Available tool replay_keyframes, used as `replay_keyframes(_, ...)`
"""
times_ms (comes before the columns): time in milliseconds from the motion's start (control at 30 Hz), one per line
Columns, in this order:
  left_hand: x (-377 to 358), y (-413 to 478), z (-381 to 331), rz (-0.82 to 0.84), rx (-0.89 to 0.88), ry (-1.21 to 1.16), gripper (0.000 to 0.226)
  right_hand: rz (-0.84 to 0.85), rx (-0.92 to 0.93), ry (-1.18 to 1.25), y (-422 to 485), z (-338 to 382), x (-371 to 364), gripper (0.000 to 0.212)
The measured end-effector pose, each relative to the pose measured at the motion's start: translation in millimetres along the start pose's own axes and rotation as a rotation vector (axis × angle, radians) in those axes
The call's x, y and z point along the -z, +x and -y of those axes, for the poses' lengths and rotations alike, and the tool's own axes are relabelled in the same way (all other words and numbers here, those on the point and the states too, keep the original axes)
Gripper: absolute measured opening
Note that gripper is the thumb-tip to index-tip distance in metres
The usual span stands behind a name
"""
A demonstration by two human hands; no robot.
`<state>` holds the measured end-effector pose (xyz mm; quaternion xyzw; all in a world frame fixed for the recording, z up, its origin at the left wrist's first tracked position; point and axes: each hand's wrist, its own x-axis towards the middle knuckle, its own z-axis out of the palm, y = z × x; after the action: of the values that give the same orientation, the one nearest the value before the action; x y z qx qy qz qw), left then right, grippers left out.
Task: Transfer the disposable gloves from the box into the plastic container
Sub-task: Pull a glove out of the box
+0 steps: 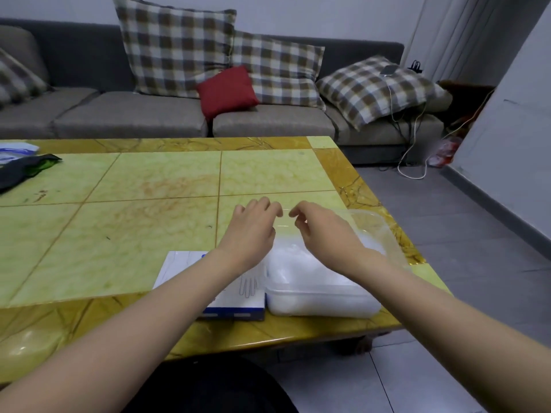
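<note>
We identify the location as a home living room. A long grey sofa (268, 123) runs along the white wall, carrying large plaid cushions (173, 49) and one small red cushion (226, 90). A phone (389, 70) lies on the right-hand plaid cushion, with a white cable (390, 93) trailing down to the grey tiled floor (447, 219). In front of the sofa we note a low bench (149, 180) with a yellow-green tiled top and a marbled amber border.

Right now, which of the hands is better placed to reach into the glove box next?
Left, probably. The left hand hovers nearer the box, its forearm passing right over it; the right hand hangs above the plastic container, on the box's far side.
</note>
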<state>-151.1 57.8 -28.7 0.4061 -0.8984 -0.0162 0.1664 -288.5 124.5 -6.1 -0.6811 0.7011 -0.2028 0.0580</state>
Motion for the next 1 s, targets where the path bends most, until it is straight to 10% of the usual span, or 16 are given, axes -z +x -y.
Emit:
replay_keyframes(700, -9, -96, 84, 0.389, 0.331, -0.112, 0.054, 0.497, 0.093, -0.240, -4, 106, -107, 0.057)
replay_keyframes(1000, -9, -94, 80, 0.452, 0.346, -0.184, 0.065, 0.431, 0.009, -0.257, -5, 114, -89, 0.031)
